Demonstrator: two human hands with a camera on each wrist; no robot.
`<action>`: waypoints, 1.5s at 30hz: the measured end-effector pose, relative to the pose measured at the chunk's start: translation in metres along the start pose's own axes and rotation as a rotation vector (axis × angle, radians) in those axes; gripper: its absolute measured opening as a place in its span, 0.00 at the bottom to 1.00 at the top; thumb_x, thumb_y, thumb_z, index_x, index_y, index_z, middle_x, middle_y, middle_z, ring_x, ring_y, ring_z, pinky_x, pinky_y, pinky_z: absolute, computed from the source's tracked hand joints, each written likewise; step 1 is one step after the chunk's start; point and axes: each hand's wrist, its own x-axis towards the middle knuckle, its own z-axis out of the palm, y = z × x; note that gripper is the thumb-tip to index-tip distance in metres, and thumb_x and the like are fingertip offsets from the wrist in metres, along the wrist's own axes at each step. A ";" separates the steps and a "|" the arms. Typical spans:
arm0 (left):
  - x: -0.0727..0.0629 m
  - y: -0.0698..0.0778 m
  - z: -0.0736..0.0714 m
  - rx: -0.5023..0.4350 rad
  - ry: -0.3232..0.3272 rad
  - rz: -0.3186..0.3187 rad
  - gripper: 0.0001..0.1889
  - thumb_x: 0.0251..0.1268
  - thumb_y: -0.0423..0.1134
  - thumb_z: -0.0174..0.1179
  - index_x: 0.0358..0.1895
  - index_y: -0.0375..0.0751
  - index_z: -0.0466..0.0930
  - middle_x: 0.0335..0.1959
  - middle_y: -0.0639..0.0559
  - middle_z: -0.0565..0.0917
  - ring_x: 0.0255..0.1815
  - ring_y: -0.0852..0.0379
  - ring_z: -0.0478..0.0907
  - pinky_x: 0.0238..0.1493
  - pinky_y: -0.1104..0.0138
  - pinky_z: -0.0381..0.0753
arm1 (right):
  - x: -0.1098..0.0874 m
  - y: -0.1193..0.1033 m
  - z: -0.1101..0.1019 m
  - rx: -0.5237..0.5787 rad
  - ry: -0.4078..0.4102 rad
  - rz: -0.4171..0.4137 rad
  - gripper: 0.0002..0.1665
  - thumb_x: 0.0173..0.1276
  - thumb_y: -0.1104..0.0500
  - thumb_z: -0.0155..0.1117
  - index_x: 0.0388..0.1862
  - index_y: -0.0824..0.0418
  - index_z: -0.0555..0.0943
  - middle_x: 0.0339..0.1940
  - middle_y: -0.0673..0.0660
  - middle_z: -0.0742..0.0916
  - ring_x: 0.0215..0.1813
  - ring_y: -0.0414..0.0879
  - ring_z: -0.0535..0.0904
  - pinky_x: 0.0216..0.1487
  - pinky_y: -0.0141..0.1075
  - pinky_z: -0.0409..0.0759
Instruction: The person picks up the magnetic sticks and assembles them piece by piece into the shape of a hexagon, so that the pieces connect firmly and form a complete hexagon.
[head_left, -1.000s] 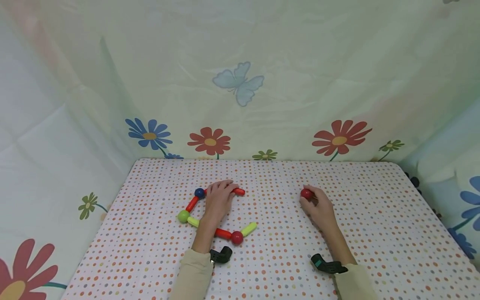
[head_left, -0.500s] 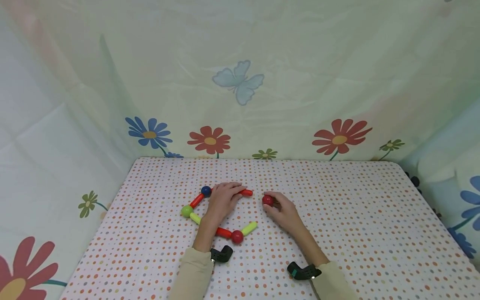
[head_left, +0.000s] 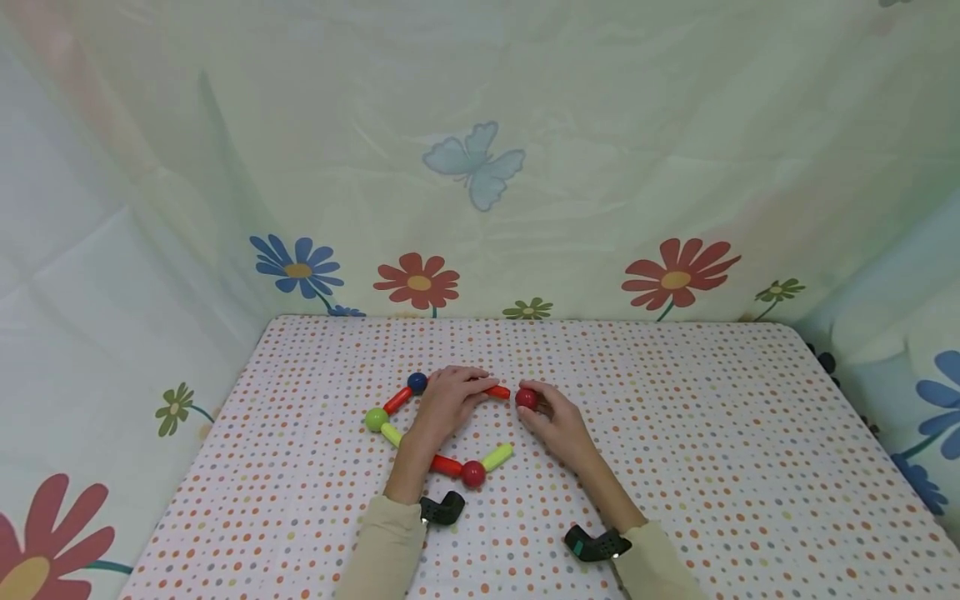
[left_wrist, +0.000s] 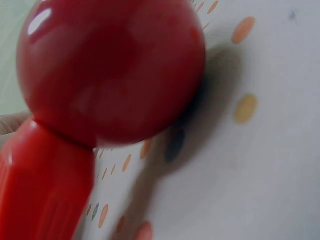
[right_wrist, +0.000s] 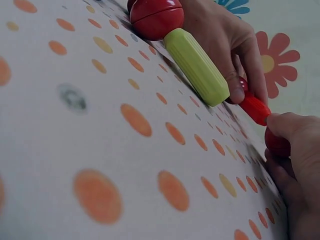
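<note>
A chain of rods and balls lies on the spotted table. My left hand (head_left: pixel 448 404) bends over its far side, thumb and fingers gripping a shiny red piece (right_wrist: pixel 243 84), mostly hidden. A red rod (head_left: pixel 498 392) sticks out to the right from under the fingers. My right hand (head_left: pixel 555 425) pinches a loose red ball (head_left: pixel 527 399) close to that rod's end. The chain also has a blue ball (head_left: pixel 417 382), a green ball (head_left: pixel 376 419) and a near red ball (head_left: pixel 473 474). From the near red ball a yellow-green rod (head_left: pixel 498 457) points right, its end free.
The spotted cloth (head_left: pixel 712 450) covers the table, with flower-printed curtains (head_left: pixel 570 183) behind and at both sides. Small dark round objects (head_left: pixel 827 362) show beyond the right edge. Black wrist cameras (head_left: pixel 596 543) sit near both sleeves.
My right hand has brought the red ball left, close to the red rod's end. My left hand has shifted slightly right, and the chain's blue and green balls have moved right too.
</note>
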 end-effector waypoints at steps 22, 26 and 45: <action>0.000 0.000 0.001 -0.036 0.010 0.060 0.17 0.65 0.44 0.62 0.57 0.57 0.82 0.57 0.58 0.83 0.60 0.55 0.76 0.63 0.58 0.73 | -0.002 0.002 0.002 -0.084 -0.034 -0.073 0.24 0.66 0.62 0.65 0.61 0.62 0.75 0.61 0.62 0.81 0.63 0.56 0.78 0.62 0.47 0.76; 0.000 0.001 0.000 -0.032 -0.004 0.061 0.17 0.66 0.44 0.62 0.57 0.56 0.82 0.58 0.57 0.82 0.61 0.54 0.76 0.64 0.58 0.73 | -0.002 0.003 0.002 -0.102 -0.032 -0.074 0.23 0.65 0.66 0.63 0.60 0.63 0.76 0.61 0.62 0.81 0.65 0.57 0.77 0.63 0.46 0.76; -0.027 0.034 -0.046 -0.097 -0.440 -0.130 0.17 0.62 0.62 0.59 0.27 0.54 0.80 0.22 0.63 0.77 0.21 0.65 0.70 0.24 0.71 0.68 | -0.004 0.002 0.000 -0.140 -0.026 -0.035 0.24 0.68 0.66 0.60 0.64 0.58 0.75 0.63 0.59 0.81 0.64 0.55 0.77 0.63 0.48 0.76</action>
